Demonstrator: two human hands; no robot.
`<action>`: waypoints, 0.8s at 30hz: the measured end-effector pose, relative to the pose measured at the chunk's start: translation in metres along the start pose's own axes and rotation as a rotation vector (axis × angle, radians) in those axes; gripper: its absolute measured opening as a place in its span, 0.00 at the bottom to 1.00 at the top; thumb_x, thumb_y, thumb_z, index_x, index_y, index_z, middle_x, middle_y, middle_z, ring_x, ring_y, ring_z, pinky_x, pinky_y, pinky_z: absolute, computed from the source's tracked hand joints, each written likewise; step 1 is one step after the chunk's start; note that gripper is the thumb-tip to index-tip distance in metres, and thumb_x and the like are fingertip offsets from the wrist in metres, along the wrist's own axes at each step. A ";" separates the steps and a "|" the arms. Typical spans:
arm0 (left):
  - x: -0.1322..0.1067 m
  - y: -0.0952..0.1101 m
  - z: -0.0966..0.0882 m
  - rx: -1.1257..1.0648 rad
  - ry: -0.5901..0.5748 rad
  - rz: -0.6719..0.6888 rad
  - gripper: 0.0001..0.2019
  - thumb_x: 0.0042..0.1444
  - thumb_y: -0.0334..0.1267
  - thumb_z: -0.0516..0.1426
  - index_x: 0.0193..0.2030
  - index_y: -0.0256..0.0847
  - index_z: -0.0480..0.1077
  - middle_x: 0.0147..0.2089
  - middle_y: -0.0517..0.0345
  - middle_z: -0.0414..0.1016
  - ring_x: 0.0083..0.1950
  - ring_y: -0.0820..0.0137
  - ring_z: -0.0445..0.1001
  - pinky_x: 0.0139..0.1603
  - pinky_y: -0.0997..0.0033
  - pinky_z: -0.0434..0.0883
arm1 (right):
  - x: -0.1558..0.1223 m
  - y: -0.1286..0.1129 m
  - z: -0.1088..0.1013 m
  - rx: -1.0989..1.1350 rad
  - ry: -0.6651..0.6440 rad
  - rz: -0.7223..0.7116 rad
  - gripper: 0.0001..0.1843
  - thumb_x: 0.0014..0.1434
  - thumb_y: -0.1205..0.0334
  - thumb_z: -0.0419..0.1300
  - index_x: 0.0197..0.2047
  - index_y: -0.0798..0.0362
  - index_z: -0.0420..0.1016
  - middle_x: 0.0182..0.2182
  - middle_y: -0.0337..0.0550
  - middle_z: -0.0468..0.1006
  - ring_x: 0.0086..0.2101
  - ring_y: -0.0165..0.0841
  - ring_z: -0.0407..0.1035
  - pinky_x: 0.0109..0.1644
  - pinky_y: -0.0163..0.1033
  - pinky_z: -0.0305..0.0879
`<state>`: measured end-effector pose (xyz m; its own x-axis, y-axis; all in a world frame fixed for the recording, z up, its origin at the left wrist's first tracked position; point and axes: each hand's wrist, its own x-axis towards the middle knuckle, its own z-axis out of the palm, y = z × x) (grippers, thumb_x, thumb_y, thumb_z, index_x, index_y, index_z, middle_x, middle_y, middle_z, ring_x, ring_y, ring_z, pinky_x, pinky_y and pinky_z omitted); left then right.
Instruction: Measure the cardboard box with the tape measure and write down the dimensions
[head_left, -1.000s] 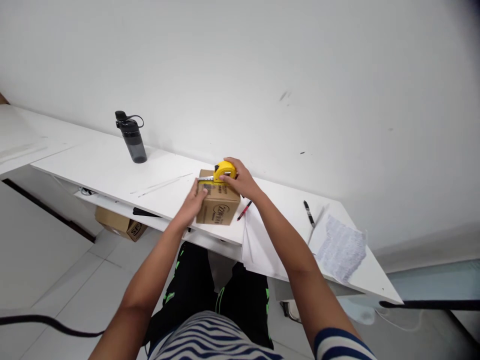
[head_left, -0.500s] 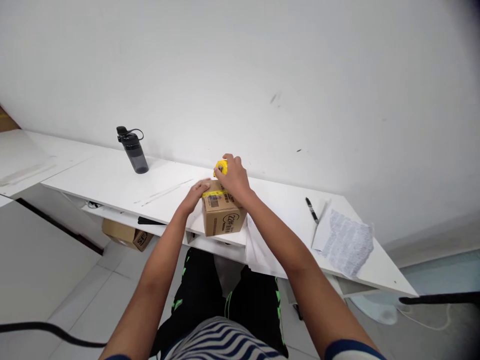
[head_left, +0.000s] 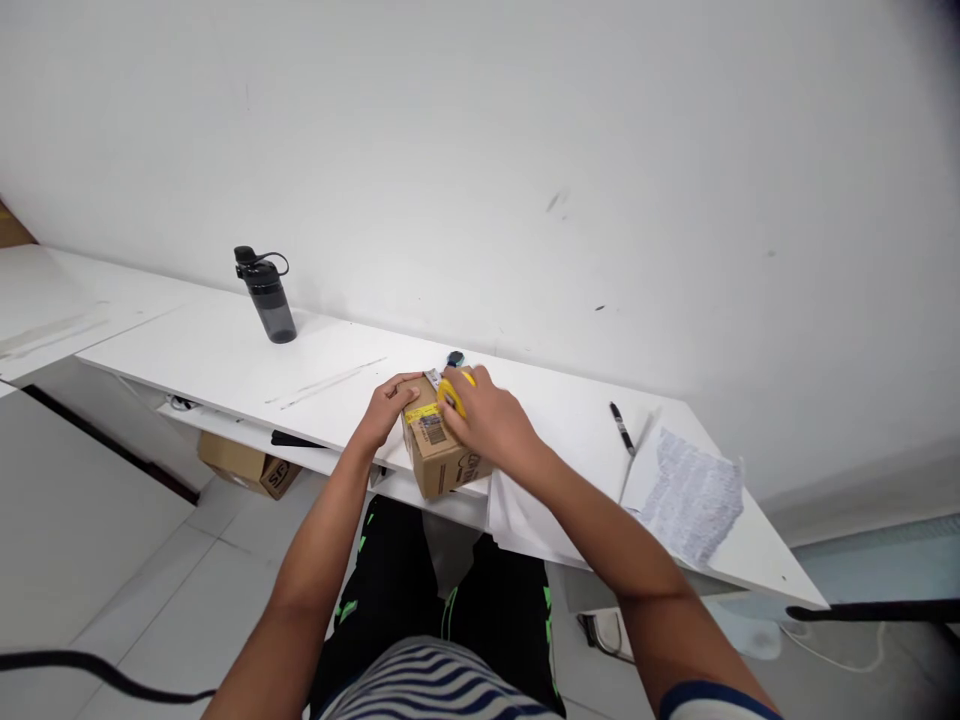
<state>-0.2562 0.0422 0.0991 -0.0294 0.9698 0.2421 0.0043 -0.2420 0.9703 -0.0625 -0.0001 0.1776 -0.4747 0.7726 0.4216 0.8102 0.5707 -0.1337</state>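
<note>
A small cardboard box [head_left: 441, 470] with dark print and a yellow strip across its top sits at the front edge of the white desk, tilted toward me. My left hand [head_left: 385, 412] grips the box's far left edge, its fingers along the top. In my right hand [head_left: 491, 418] is a yellow tape measure [head_left: 453, 392], held over the top of the box. A short pale piece of blade shows at its far side, near the left fingertips. Just behind the box lies a small dark round object [head_left: 454, 358], its kind unclear.
A dark water bottle [head_left: 271, 300] stands left on the desk [head_left: 195, 350]. To the right lie a black marker [head_left: 622, 428] and creased sheets of paper [head_left: 686, 495]. Another cardboard box [head_left: 240, 462] is beneath the desk at left. The wall rises directly behind.
My right hand has brought the tape measure nearer and lower over the box top. The box has turned and shifted slightly toward me. The dark round object behind it has come into view.
</note>
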 end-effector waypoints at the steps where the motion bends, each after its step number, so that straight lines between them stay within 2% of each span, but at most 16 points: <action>1: 0.001 0.000 0.002 -0.005 -0.013 -0.022 0.21 0.51 0.46 0.60 0.50 0.39 0.75 0.51 0.49 0.77 0.50 0.58 0.75 0.48 0.62 0.72 | -0.015 0.001 -0.003 -0.016 0.014 0.020 0.22 0.65 0.53 0.50 0.60 0.48 0.65 0.44 0.54 0.69 0.25 0.33 0.65 0.24 0.37 0.58; 4: 0.003 0.001 0.005 -0.007 -0.032 -0.052 0.21 0.50 0.47 0.61 0.49 0.39 0.76 0.49 0.50 0.78 0.48 0.58 0.75 0.46 0.62 0.73 | -0.054 0.000 -0.010 -0.038 0.019 0.135 0.22 0.66 0.53 0.48 0.60 0.49 0.66 0.43 0.55 0.69 0.24 0.34 0.65 0.22 0.38 0.59; 6: 0.005 0.000 0.006 -0.023 -0.012 -0.048 0.21 0.49 0.46 0.62 0.48 0.38 0.76 0.49 0.51 0.78 0.47 0.59 0.75 0.45 0.63 0.72 | -0.070 -0.003 -0.013 -0.036 0.026 0.173 0.23 0.66 0.52 0.48 0.60 0.50 0.67 0.42 0.56 0.69 0.25 0.35 0.67 0.23 0.40 0.61; 12: 0.009 -0.008 0.004 -0.090 0.050 -0.048 0.21 0.47 0.45 0.62 0.46 0.38 0.77 0.46 0.51 0.79 0.43 0.61 0.75 0.43 0.64 0.73 | -0.086 -0.009 -0.011 -0.004 0.093 0.129 0.22 0.66 0.51 0.48 0.58 0.47 0.70 0.42 0.56 0.71 0.28 0.38 0.69 0.24 0.42 0.67; 18: 0.005 -0.015 -0.005 -0.220 0.068 -0.066 0.21 0.46 0.44 0.63 0.48 0.38 0.75 0.45 0.51 0.79 0.42 0.62 0.77 0.43 0.64 0.74 | -0.064 -0.002 -0.023 0.164 0.116 0.201 0.22 0.64 0.49 0.52 0.58 0.46 0.69 0.41 0.52 0.72 0.32 0.40 0.71 0.28 0.43 0.69; 21: -0.005 -0.018 -0.016 -0.300 0.096 -0.078 0.25 0.46 0.46 0.63 0.51 0.37 0.73 0.47 0.49 0.78 0.44 0.60 0.77 0.44 0.61 0.75 | -0.040 0.003 -0.034 0.313 0.104 0.149 0.22 0.62 0.49 0.55 0.58 0.45 0.68 0.44 0.49 0.73 0.37 0.41 0.72 0.36 0.45 0.71; 24: -0.020 -0.022 -0.028 -0.363 0.118 -0.082 0.28 0.46 0.47 0.63 0.53 0.39 0.70 0.50 0.48 0.77 0.46 0.59 0.77 0.46 0.59 0.75 | -0.008 0.007 -0.036 0.435 0.123 0.088 0.23 0.61 0.47 0.57 0.58 0.44 0.68 0.49 0.47 0.74 0.44 0.43 0.71 0.44 0.49 0.70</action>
<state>-0.2839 0.0275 0.0726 -0.1295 0.9815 0.1410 -0.3566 -0.1788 0.9170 -0.0410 -0.0125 0.2053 -0.3446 0.7996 0.4918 0.6132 0.5884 -0.5271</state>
